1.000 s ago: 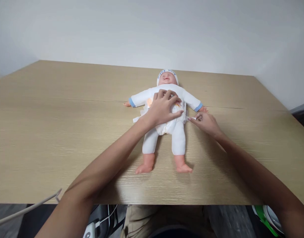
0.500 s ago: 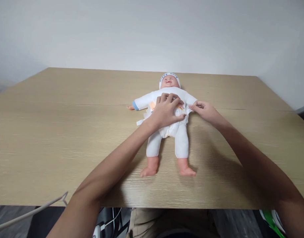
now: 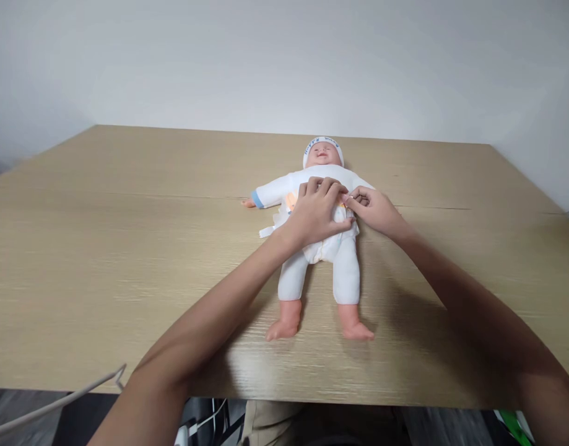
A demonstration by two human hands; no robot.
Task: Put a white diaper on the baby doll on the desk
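Observation:
A baby doll (image 3: 293, 279) in white clothes and a lettered headband lies on its back, feet toward me. Around its hips is a white diaper (image 3: 325, 249) with orange print. My left hand (image 3: 316, 210) rests on the front of the diaper, fingers spread and thumb apart, covering much of the doll's belly. At the doll's waist on the right, my right hand (image 3: 372, 209) pinches the diaper's fastening tab against the front, close to my left fingertips. On the left side, the other diaper tab (image 3: 267, 231) sticks out loose over the table.
The doll lies on a wide wooden table (image 3: 126, 260) with a seam across it, against a pale wall (image 3: 284, 62). A white cable (image 3: 56, 404) crosses the near left edge. Below the edge are more cables and a green object (image 3: 514, 427) at the right.
My right hand has drawn the tab from beyond the doll's side inward onto the diaper's front, nearer my left hand. My left hand stays on the diaper. The view has shifted slightly.

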